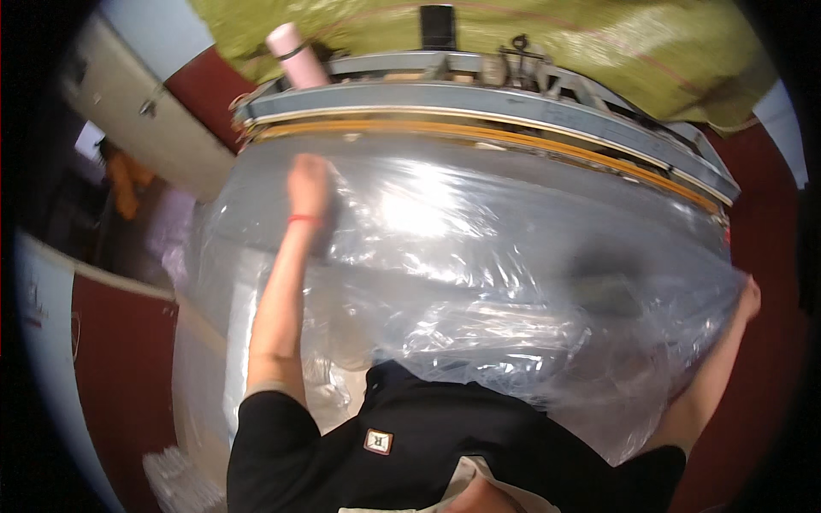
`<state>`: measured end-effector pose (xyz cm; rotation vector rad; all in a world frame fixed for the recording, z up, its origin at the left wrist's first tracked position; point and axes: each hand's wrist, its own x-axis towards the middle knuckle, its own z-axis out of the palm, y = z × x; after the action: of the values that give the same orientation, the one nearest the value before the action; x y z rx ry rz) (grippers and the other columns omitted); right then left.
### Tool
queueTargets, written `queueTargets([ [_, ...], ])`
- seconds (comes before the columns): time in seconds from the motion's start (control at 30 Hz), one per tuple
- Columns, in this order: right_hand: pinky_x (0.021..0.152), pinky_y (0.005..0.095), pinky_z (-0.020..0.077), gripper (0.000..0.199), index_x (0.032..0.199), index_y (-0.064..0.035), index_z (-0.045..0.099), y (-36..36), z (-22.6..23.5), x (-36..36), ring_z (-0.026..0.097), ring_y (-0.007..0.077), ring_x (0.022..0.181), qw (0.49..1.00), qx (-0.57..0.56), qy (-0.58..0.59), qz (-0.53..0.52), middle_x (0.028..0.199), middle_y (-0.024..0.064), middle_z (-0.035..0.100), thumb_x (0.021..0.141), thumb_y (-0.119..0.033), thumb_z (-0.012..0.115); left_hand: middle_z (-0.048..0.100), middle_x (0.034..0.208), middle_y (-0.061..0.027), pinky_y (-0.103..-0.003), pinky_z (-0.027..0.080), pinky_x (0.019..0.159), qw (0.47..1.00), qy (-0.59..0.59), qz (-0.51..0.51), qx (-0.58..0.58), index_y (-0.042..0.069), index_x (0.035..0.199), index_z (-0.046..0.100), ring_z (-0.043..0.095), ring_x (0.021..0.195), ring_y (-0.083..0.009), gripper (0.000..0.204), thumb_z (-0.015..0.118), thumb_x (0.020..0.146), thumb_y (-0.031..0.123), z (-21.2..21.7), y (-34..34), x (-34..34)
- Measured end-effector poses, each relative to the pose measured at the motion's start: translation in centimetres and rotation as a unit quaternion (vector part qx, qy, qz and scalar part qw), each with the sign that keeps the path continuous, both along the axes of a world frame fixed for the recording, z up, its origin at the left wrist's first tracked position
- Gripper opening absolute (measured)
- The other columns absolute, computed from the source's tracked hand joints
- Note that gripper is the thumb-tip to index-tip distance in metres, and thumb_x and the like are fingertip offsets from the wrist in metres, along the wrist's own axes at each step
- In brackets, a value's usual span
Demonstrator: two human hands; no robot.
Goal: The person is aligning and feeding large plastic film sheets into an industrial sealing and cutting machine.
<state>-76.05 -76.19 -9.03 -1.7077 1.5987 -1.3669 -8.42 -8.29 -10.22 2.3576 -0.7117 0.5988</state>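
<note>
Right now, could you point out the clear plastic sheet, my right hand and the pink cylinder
Clear plastic sheet (479, 256): head view, middle of its shiny spread.
Right hand (750, 297): head view, middle of the hand.
Pink cylinder (305, 70): head view, its side below the dark band (298, 53).

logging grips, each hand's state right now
Left hand: blurred, open or closed cannot be told.
Right hand: closed, holding large clear plastic sheet by its edge.

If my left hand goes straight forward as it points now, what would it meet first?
Probably the orange strip in front of the grey metal beam, ahead of your left hand; relative height is unclear.
</note>
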Motion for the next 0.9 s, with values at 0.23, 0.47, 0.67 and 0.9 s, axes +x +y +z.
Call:
queueTargets([
  [0.23,0.068,0.0343,0.0432,0.022,0.077,-0.0009,0.058,0.2,-4.4,19.0,0.057,0.0255,0.073,0.961,-0.266,0.078,-0.016,0.077,0.0157,0.06,0.077,-0.022,0.053,0.044,0.053,-0.0014,-0.027,0.036,0.047,0.948,0.026,0.133,-0.288,0.003,0.062,0.048,0.039,0.05,-0.0106,0.025,0.047,0.079,0.021,-4.3,3.1,12.7],
  [0.47,0.062,0.0234,0.041,0.023,0.08,-0.0011,0.055,1.0,-4.2,24.4,0.051,0.0096,0.064,0.991,-0.131,-0.021,0.031,0.071,0.0039,0.057,0.078,-0.023,0.06,0.043,0.061,0.0055,-0.019,0.03,0.051,0.924,0.125,0.046,-0.357,0.007,0.064,0.05,0.035,0.056,-0.0053,0.018,0.055,0.078,0.017,-4.2,2.1,16.4],
  [0.67,0.057,0.0235,0.0419,0.017,0.076,-0.0035,0.051,0.1,-4.3,24.3,0.051,0.0107,0.061,0.983,-0.177,-0.05,-0.017,0.067,0.0052,0.055,0.076,-0.017,0.06,0.046,0.06,0.0036,-0.019,0.031,0.052,0.894,0.138,0.02,-0.425,0.006,0.065,0.05,0.038,0.056,-0.0057,0.018,0.062,0.076,0.015,-5.3,1.9,17.5],
  [0.9,0.042,0.0257,0.0433,0.015,0.089,-0.0016,0.045,2.8,0.1,24.5,0.052,0.015,0.049,0.983,-0.039,-0.17,0.05,0.073,0.0106,0.054,0.079,-0.011,0.05,0.053,0.069,-0.0047,-0.025,0.045,0.051,0.834,0.222,0.013,-0.505,0.001,0.077,0.052,0.049,0.052,-0.0136,0.018,0.04,0.083,0.012,-2.0,2.1,15.3],
])
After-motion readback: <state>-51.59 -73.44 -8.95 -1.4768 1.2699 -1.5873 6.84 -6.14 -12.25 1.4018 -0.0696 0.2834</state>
